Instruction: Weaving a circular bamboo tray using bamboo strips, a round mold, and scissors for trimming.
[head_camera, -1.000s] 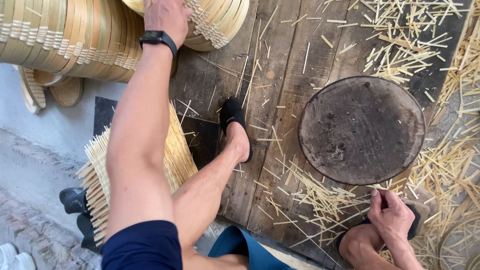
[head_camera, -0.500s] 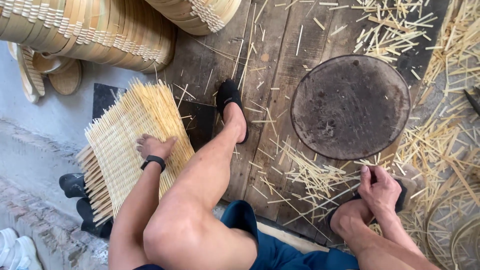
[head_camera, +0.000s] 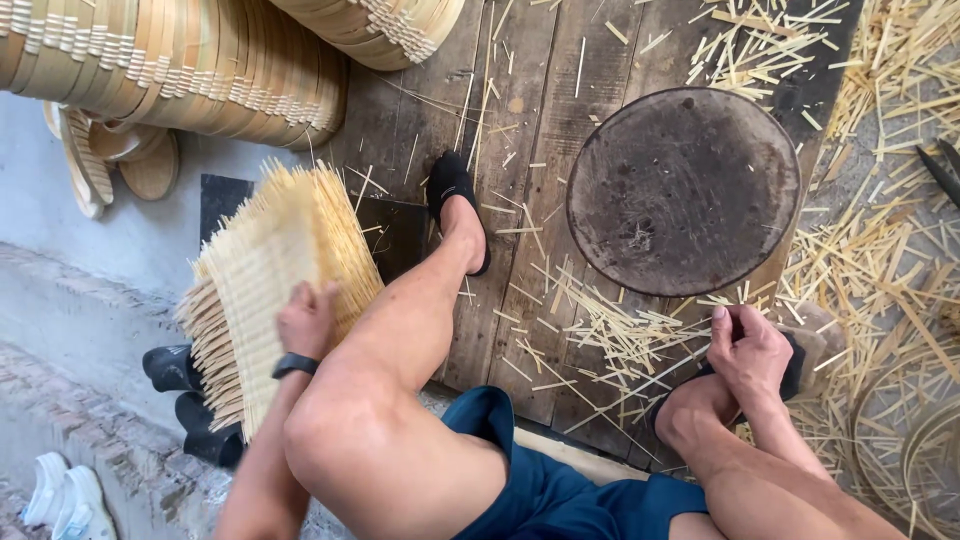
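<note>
My left hand (head_camera: 305, 322) grips the woven bamboo mat (head_camera: 268, 290), lifting it; my right hand (head_camera: 750, 352) rests closed at my sandal (head_camera: 790, 365).

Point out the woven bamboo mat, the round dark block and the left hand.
woven bamboo mat (head_camera: 262, 270): head view, middle of its weave.
round dark block (head_camera: 683, 190): head view, centre of its top face.
left hand (head_camera: 308, 320): head view, back of the hand.

Person, seated: bare arms and bare legs. Dark blue shorts (head_camera: 560, 490). Black wristband or watch (head_camera: 295, 365) on left wrist. Black slip-on shoes, one on left foot (head_camera: 455, 195), the other partly hidden at right foot (head_camera: 790, 365).
</note>
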